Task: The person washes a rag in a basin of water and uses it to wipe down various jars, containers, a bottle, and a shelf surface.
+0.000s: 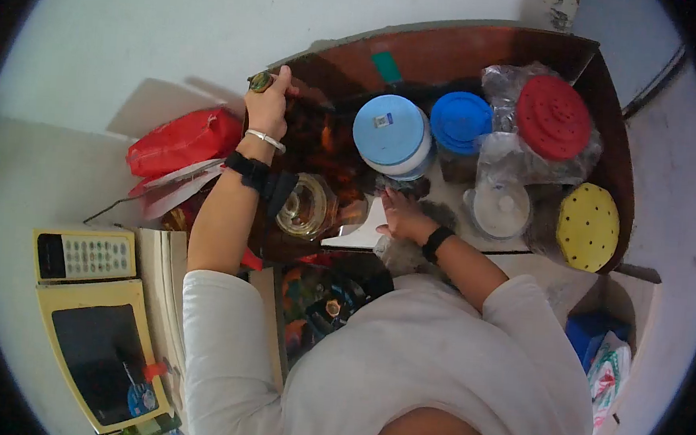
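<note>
My left hand (pixel 270 107) is raised at the back left corner of the brown box-like shelf (pixel 454 52). Its fingers are closed around a small round gold-and-green object (pixel 261 82), perhaps a small jar. Below that wrist stands a glass jar (pixel 307 207). My right hand (pixel 404 217) reaches onto the shelf with its fingers stretched out, beside a white sheet or board (pixel 363 225). Just behind its fingertips are a dark item, partly hidden, and a white tub with a light blue lid (pixel 388 130).
Right of the tub stand a blue-lidded jar (pixel 460 122), a red-lidded container (pixel 553 118) in clear plastic, a clear container (pixel 501 211) and a yellow perforated lid (pixel 588 227). A red bag (pixel 185 140) sits left, above a yellow microwave (pixel 101 338).
</note>
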Motion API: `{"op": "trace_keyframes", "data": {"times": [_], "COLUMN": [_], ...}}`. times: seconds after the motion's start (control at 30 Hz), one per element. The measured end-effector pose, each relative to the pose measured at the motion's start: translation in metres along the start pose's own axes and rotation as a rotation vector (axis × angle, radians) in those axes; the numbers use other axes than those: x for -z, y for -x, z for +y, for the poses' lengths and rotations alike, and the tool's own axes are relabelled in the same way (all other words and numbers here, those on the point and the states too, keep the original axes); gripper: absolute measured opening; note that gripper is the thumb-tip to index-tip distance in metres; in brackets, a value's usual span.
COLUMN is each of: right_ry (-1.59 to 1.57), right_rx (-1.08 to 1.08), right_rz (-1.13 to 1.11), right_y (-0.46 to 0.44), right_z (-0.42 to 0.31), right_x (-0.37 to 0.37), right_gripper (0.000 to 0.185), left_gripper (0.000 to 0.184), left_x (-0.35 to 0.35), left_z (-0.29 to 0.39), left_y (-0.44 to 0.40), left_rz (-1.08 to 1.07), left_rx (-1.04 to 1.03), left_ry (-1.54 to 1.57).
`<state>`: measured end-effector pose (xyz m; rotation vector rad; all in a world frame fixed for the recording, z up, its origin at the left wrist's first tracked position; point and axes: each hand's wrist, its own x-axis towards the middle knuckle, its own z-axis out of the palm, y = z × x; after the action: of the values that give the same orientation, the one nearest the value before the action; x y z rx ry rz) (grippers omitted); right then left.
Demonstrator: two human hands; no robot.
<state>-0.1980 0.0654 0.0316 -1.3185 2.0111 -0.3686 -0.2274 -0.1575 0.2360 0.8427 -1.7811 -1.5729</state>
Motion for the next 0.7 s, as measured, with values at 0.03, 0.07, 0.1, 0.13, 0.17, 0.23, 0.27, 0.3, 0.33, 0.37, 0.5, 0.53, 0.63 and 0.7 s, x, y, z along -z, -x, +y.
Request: {"op": "trace_keyframes", "data": {"times": [0.03,0.07,0.1,0.13,0.17,0.23,0.27,0.3,0.33,0.37,0.5,0.53,0.63,0.7], "right_ry": [-0.009,-0.007,-0.002,0.001,0.002,0.025,0.025,0.015,0.005,0.006,0.002,-0.007,0.018,0.024], "right_rx": [-0.008,-0.005,0.001,0.007,0.009,0.000,0.002,0.002,0.002,0.005,0.016,0.016,0.020,0.024], "right_rz": [-0.001,-0.004,-0.005,-0.005,-0.006,0.007,0.006,-0.001,-0.009,-0.012,0.008,0.026,0.034,0.061], "right_y": [0.000,-0.001,-0.001,-0.001,-0.001,-0.001,-0.001,0.000,0.001,0.001,0.001,0.001,0.000,0.000], "right_z": [0.000,0.000,0.001,0.002,0.001,0.000,0.000,-0.001,-0.001,0.000,0.001,0.001,0.001,-0.001], "right_x": [0.000,0.000,0.001,0.001,0.001,0.001,0.002,0.003,0.004,0.003,-0.001,-0.002,-0.002,-0.002], "right_gripper": [0.083,0.083,0.084,0.084,0.084,0.083,0.083,0.083,0.083,0.083,0.082,0.082,0.082,0.081], "left_gripper": [0.019,0.019,0.019,0.018,0.018,0.018,0.018,0.018,0.018,0.018,0.016,0.016,0.016,0.016], "left_x": [0.002,0.003,0.003,0.004,0.005,0.010,0.012,0.013,0.014,0.016,0.019,0.019,0.021,0.022], "left_z": [-0.001,-0.002,-0.003,-0.003,-0.003,-0.003,-0.005,-0.006,-0.007,-0.008,-0.007,-0.006,-0.003,0.003], "left_y": [-0.001,-0.001,-0.002,-0.002,-0.002,-0.003,-0.004,-0.005,-0.005,-0.005,0.004,0.007,0.013,0.019], "left_rz": [-0.022,-0.017,-0.026,-0.036,-0.034,-0.048,-0.046,-0.051,-0.055,-0.052,-0.100,-0.108,-0.205,-0.226], "left_rx": [-0.012,-0.011,-0.029,-0.047,-0.047,-0.070,-0.070,-0.093,-0.116,-0.115,-0.176,-0.205,-0.207,-0.179], "left_ry": [0.001,0.001,0.019,0.037,0.036,0.020,0.018,0.018,0.018,0.018,-0.033,-0.067,-0.087,-0.107]}}
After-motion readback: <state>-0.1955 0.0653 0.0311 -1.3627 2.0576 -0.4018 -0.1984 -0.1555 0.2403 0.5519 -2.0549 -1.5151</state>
